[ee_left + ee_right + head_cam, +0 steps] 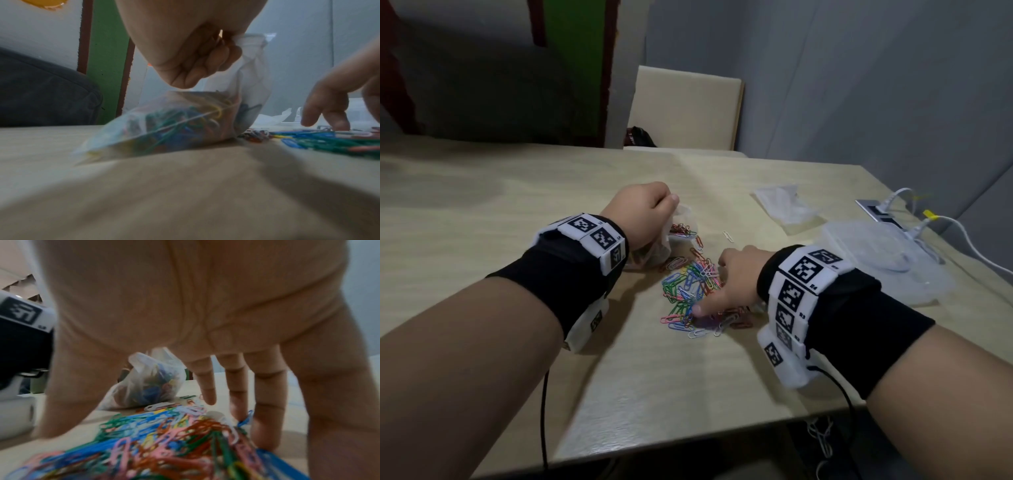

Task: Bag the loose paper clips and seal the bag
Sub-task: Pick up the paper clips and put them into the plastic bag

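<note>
Head view showed me mid-way through the filling step: my left hand had its fingers curled tight round the gathered neck of the clear plastic bag, which sat on the bench already part-full of coloured clips. Just to its right lay the pile of loose paper clips, touching the foot of the bag on the left wrist view, with one stray white clip a little beyond. My right hand was spread over that pile, fingers straight and splayed, tips down among the clips and the thumb on the near edge; it held nothing that I could make out.

I judged a good share of the clips was not yet bagged, so sealing was some way off. The next move, as I saw it, called for the right fingers to close and gather a bunch, then carry it to the bag mouth. That mouth looked pinched nearly shut in my left grip, so it would have needed opening first. Off to the right sat a clear plastic lid and a second crumpled bag, both well apart from the work
</note>
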Available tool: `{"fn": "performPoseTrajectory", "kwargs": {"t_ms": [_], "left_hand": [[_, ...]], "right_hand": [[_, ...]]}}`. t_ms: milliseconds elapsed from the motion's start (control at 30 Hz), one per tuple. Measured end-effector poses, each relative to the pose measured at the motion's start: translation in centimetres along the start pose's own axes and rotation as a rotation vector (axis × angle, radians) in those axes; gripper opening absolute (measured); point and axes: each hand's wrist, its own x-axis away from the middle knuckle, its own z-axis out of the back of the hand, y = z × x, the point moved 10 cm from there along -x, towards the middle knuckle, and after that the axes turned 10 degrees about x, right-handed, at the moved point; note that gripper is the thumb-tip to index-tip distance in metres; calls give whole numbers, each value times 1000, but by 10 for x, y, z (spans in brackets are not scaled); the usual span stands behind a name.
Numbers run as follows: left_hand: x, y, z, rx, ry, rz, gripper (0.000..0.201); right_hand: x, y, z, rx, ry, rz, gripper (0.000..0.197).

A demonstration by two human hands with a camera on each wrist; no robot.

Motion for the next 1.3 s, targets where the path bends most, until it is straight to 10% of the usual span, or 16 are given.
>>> {"fn": "performPoseTrajectory", "kwargs": {"t_ms": [100, 400, 667, 933, 1000, 1167, 1300], "left_hand": [[1, 1, 0, -3, 1, -2, 31], [0, -1, -1, 21, -1, -4, 31], [-1, 0, -1, 25, -5, -15, 31], [-2, -1, -2, 14, -2, -17, 30], [-2, -1, -1, 21, 3, -15, 29], [-3, 0, 0, 18, 16, -30, 30], [-3, 0, 1, 18, 24, -29, 30]], "right_hand": [[0, -14, -5, 28, 17, 18, 99], [-15, -33, 17, 100, 206, 122, 26], [-21, -1, 34, -170, 238, -27, 17], [-34, 22, 63, -1124, 346, -53, 22], [-36, 11, 70, -1093, 346, -1, 2], [-16, -15, 88, -506, 338, -18, 39], [-41, -13, 77, -900, 226, 32, 17]]}}
